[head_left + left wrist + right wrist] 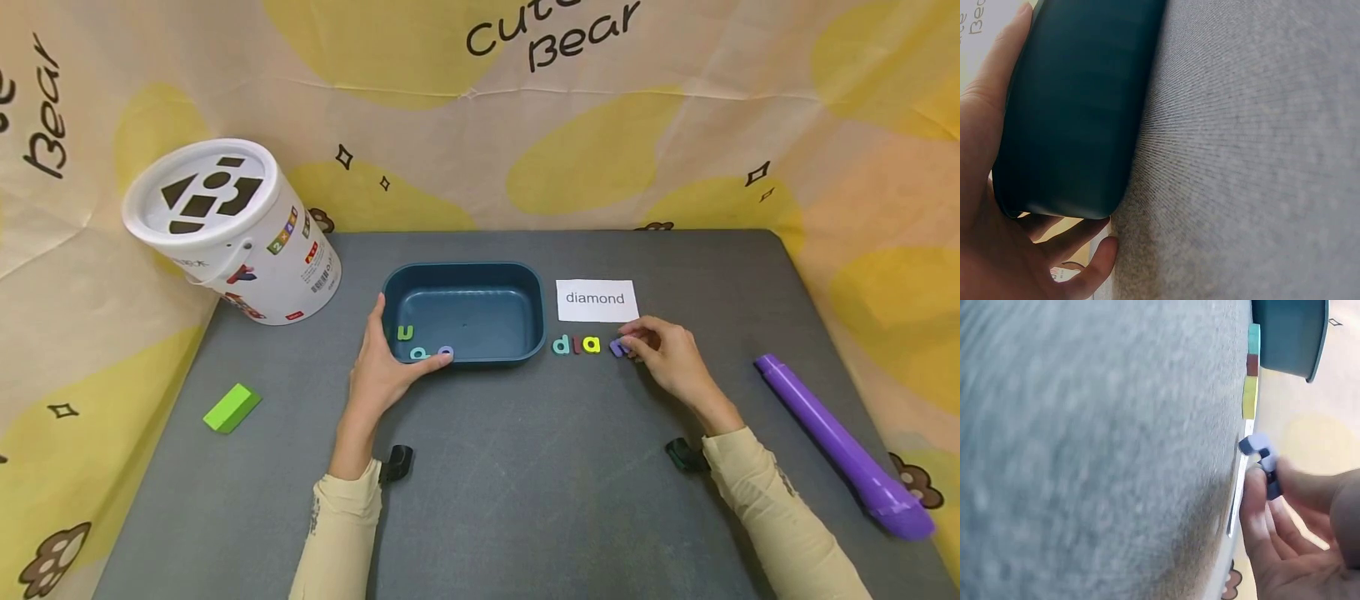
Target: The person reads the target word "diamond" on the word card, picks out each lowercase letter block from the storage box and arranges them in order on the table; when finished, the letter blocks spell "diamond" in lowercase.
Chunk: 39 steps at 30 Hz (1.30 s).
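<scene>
Think of a clock with the blue box [487,304] in the middle. A white bucket [288,258] stands at ten o'clock, and a green block [232,407] lies at eight. The left hand [378,371] holds the box, thumb over the near rim and fingers round the left end. Inside, toward eight and seven, are a green letter [405,332], a teal letter [415,354] and a round letter [446,350], partly under the thumb. Past three o'clock sits a row: a blue d [561,345], a red letter [577,345] and a yellow a [592,344]. A "diamond" card [597,309] lies at one o'clock from the row. The right hand [663,357] pinches a purple letter [1257,444] just past the a. A purple stick [840,442] lies at four o'clock from that hand.
</scene>
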{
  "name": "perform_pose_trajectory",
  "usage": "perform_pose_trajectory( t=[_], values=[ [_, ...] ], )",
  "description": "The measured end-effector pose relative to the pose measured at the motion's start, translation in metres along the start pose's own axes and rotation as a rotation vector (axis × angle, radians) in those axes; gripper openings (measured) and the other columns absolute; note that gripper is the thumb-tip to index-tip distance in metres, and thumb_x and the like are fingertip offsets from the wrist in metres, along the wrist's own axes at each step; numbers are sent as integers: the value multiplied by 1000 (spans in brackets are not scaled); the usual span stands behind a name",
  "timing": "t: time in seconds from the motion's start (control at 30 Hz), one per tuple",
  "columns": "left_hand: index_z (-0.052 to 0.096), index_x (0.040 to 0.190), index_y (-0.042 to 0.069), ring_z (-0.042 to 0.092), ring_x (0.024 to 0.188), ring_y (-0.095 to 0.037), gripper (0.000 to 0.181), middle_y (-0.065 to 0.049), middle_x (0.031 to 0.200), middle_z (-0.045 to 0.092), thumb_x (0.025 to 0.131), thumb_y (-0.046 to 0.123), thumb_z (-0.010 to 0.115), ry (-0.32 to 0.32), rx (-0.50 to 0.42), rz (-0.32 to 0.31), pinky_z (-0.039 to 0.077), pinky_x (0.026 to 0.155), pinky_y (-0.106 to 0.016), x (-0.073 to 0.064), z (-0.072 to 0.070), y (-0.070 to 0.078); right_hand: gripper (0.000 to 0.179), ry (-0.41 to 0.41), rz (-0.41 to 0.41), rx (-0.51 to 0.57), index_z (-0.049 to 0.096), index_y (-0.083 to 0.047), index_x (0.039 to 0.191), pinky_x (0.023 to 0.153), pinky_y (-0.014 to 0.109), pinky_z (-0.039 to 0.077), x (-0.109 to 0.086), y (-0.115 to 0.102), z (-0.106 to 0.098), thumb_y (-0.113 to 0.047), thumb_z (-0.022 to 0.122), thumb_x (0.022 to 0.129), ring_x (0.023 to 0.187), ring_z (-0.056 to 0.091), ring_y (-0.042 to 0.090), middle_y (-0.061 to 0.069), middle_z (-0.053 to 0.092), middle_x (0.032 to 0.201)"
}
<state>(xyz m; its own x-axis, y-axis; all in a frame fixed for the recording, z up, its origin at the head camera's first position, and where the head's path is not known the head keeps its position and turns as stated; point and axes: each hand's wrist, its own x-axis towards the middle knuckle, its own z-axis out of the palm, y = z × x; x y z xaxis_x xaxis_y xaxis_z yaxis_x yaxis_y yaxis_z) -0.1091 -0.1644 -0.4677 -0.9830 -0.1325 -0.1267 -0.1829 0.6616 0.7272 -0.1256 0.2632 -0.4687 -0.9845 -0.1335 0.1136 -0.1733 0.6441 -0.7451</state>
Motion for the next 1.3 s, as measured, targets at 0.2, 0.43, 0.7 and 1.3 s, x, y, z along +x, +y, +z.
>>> perform_pose_trajectory(
  t=[0.2,0.43,0.7,1.3],
  values=[
    [-3,171,40,27,162,-39,140,-3,180,12,71,67,91,-5,0,1,24,119,-78,0,1,-1,7,30,29,-12,77,3,101,63,15,52,3,1,3,1,78,94,68,66,7,18,75,85],
    [-3,171,39,27,162,-38,140,-4,180,13,70,69,90,-4,9,-1,26,119,-77,1,1,-2,7,13,73,-101,78,0,98,66,22,41,6,2,6,-6,79,95,72,57,12,14,73,84],
    [-3,171,39,27,162,-38,140,-4,180,12,70,69,90,-5,10,-2,26,120,-76,1,1,-1,8,-7,105,-118,76,2,101,71,28,39,8,-1,9,-6,76,97,78,55,19,16,67,91],
    [-3,171,39,27,161,-39,140,-4,180,12,70,68,91,-4,0,-3,23,120,-78,0,0,-1,11,-10,79,-131,77,3,105,71,33,38,10,-8,9,-4,76,97,81,52,25,20,62,99]
  ],
)
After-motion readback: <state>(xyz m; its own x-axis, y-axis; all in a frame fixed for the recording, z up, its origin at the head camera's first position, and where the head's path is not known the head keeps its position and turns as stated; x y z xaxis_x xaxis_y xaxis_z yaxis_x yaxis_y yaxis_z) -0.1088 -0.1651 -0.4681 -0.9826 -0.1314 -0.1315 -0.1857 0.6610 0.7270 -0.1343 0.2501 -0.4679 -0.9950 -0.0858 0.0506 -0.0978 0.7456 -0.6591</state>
